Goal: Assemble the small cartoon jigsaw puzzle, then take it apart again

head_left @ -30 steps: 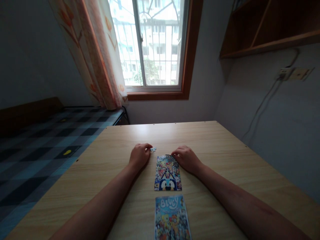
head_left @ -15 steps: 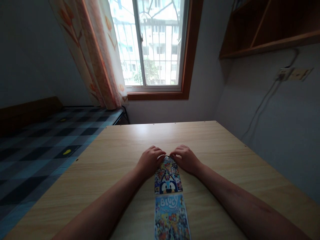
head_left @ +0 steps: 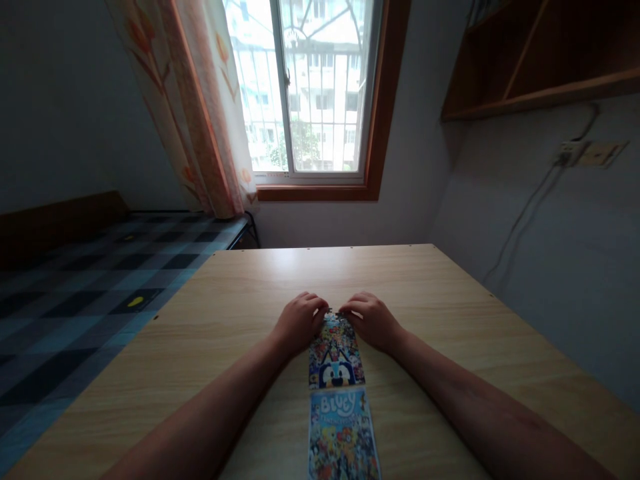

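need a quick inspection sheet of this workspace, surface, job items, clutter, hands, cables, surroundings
surface: wood-grain table, small dark marks along its edges
job's things: jigsaw puzzle lying flat, far edge uneven; Bluey picture sheet just nearer the person
clutter: nothing seen
left hand: fingertips at puzzle's far edge; grip too small to tell
right hand: fingertips at the same edge, right side; grip also unclear
cables: thin cable hanging from wall socket
surroundings: window ahead, floral curtain, checked bed on the left, wooden shelf upper right
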Tool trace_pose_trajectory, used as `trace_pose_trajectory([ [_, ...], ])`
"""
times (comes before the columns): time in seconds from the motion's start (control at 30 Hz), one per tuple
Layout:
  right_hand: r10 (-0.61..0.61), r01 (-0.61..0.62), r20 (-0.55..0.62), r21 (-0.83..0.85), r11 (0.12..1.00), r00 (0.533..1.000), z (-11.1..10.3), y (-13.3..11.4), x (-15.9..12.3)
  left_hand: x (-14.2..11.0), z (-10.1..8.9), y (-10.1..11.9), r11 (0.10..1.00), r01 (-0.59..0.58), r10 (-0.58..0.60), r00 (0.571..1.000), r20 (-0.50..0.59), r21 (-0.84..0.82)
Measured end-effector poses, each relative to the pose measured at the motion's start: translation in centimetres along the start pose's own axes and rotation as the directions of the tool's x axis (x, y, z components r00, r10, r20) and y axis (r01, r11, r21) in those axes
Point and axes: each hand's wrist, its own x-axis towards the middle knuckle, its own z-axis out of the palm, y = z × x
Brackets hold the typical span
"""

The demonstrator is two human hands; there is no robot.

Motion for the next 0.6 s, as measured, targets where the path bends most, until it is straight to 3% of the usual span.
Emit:
trace_pose_trajectory([
  [0.2, 0.016, -0.016, 0.022, 0.021, 1.0, 1.0, 0.0, 0.2, -0.1, 0.0, 0.0, -0.8, 0.995, 0.075, -0.071, 0.996, -0.055, 0.064],
  [0.47, 0.029, -0.03, 0.04, 0.033, 0.999, 0.999, -0.1, 0.1, 0.0, 0.1, -0.6, -3.6, 0.897, 0.376, -0.359, 0.926, -0.114, 0.234],
  [0.6, 0.041, -0.043, 0.049, 0.034, 0.998, 0.998, -0.2, 0.1, -0.1, 0.0, -0.6, -4.0, 0.896, 0.383, -0.343, 0.918, -0.2, 0.225],
])
